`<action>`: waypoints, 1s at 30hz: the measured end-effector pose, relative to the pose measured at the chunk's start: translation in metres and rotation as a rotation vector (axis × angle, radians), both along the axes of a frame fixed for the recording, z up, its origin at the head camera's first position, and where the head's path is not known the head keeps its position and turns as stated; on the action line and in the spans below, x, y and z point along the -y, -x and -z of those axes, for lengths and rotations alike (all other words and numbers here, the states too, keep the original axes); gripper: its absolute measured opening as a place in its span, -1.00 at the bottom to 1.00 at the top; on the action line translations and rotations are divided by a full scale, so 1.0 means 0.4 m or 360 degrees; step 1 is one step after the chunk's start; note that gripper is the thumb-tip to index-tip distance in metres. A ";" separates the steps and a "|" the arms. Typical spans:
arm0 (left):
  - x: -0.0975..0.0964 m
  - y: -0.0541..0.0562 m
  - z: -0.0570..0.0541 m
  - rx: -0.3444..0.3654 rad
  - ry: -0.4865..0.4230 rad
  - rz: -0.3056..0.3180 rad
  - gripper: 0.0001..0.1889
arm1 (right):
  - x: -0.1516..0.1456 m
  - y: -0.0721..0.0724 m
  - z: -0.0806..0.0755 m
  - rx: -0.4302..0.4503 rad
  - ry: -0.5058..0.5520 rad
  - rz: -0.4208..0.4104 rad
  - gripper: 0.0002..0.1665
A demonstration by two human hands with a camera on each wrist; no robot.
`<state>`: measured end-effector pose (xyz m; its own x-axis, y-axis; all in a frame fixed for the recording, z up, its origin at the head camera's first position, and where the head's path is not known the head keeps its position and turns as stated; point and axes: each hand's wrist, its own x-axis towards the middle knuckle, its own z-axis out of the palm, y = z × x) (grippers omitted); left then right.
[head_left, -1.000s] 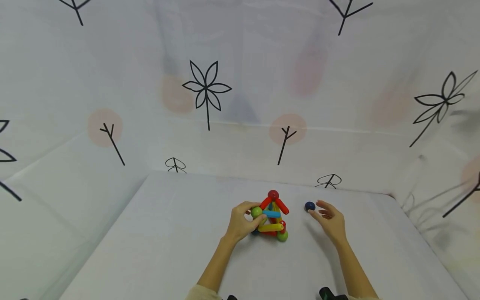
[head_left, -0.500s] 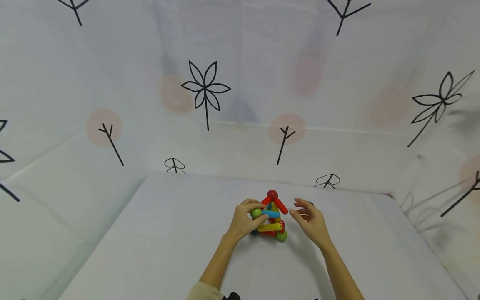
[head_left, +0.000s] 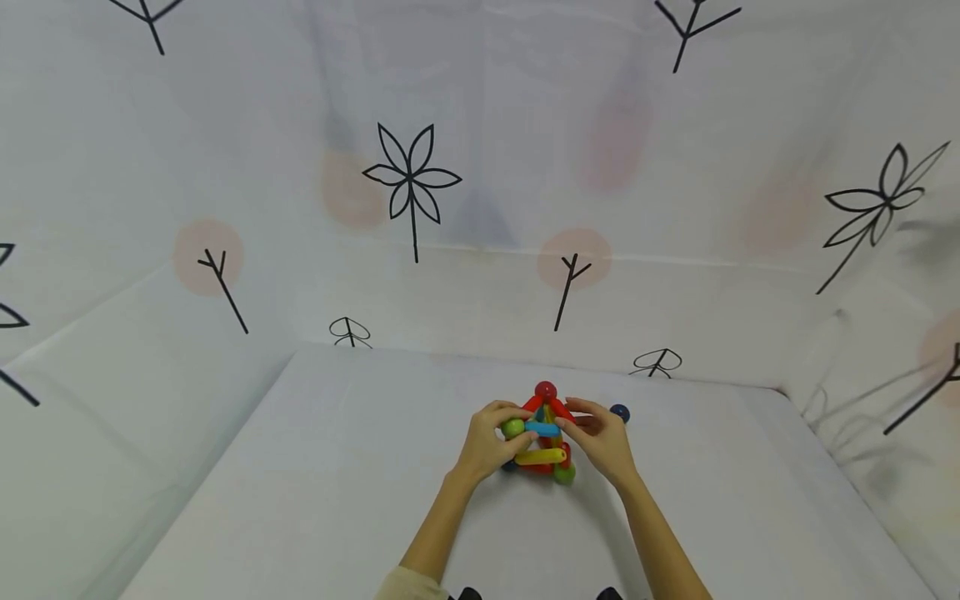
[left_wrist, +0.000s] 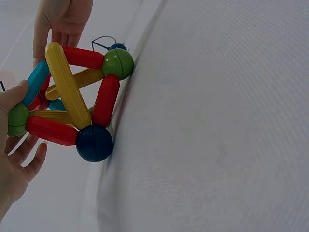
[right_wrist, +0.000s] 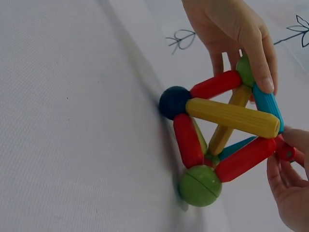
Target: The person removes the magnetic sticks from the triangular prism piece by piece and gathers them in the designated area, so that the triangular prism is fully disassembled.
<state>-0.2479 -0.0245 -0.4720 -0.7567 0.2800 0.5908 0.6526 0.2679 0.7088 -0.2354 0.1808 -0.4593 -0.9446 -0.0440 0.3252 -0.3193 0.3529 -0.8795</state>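
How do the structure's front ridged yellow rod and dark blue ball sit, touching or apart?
Touching: right wrist view shows the yellow rod ending against the dark blue ball.

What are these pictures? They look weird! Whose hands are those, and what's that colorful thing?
There's no robot here, just one person's two bare hands. A camera on the person's head took the wide picture. Two little cameras, one on each wrist, took the close-ups of the same toy from opposite sides. The toy is made of colored sticks and balls joined together, and it seems to stand on the white table. The left hand holds it near a green ball. The right hand is at the other side, fingers close to a stick. Beyond it lies a loose dark blue ball.
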 end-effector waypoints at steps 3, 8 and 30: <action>0.000 -0.001 0.005 -0.0008 -0.0006 -0.0019 -0.65 | 0.001 0.000 0.002 -0.0002 0.0002 -0.0004 -0.54; 0.000 0.000 0.013 -0.0011 -0.0021 -0.0073 -0.61 | 0.005 -0.003 -0.011 0.0005 -0.0042 0.0001 -0.60; 0.005 0.001 0.019 0.0001 -0.0020 -0.0094 -0.63 | -0.014 0.041 0.008 0.0076 -0.0122 0.0184 -0.64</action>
<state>-0.2484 -0.0264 -0.4794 -0.7720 0.2273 0.5936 0.6354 0.2971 0.7127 -0.2518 0.1864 -0.4623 -0.9592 0.0430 0.2796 -0.2310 0.4517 -0.8618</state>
